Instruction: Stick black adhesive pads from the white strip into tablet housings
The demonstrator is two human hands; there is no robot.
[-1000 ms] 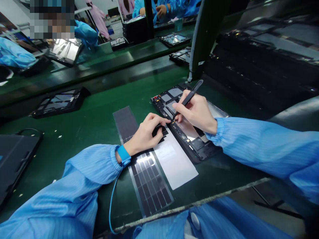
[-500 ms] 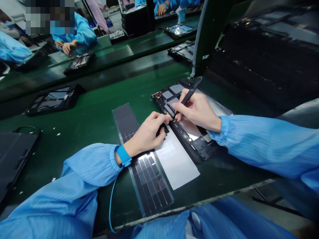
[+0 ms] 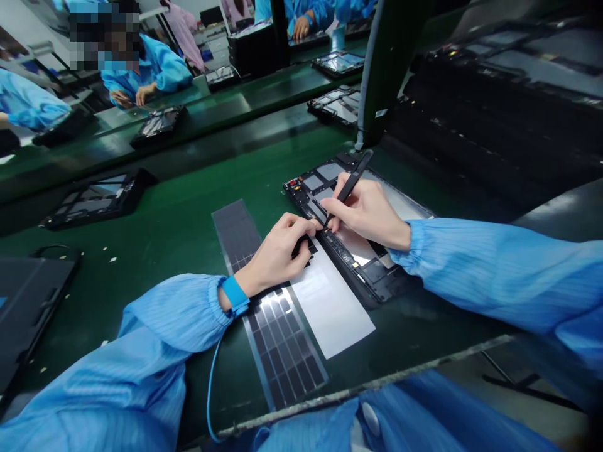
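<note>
My right hand (image 3: 370,210) grips black tweezers (image 3: 357,176) like a pen, their tips low over the near edge of an opened tablet (image 3: 355,246). Its inside shows grey pads, a circuit strip and a shiny plate. My left hand (image 3: 276,254), with a blue wrist strap (image 3: 234,294), has its fingers curled, the fingertips meeting the tablet's edge close to the tweezers' tips. Whatever they pinch is hidden. Beneath that hand lie a white sheet (image 3: 332,307) with black pieces along its top and a clear strip of black rectangular stickers (image 3: 287,351).
Another opened tablet (image 3: 97,198) rests at left, behind a dark flat case (image 3: 32,307). Small white scraps dot the green bench (image 3: 179,238). A dark stack of devices (image 3: 490,119) rises at right, beside an upright panel (image 3: 393,69). Across the bench, co-workers in blue sleeves (image 3: 172,66) sit.
The view has shifted slightly. Both my hands keep nearly the same pose at the tablet's edge. Across the bench, a co-worker's hands have moved apart.
</note>
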